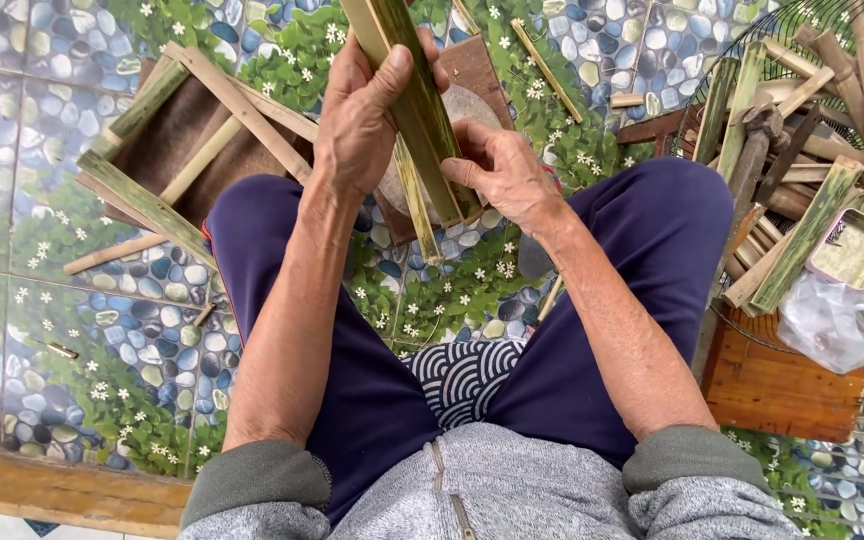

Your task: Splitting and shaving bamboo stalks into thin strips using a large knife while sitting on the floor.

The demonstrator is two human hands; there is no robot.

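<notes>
Pebble-and-flower floor tiles (42,290) lie under you as you sit. Your left hand (362,115) is wrapped tight round a green bamboo strip (414,95), thumb pressed on top. Your right hand (502,170) pinches its lower end, fingers curled close. The strip stands over a round block (457,105) between your knees. I think its sharp edge could cut you if your grip slips. A bamboo frame (182,130) sits by your left knee, and a wooden box (782,385) of sticks sits by your right.
</notes>
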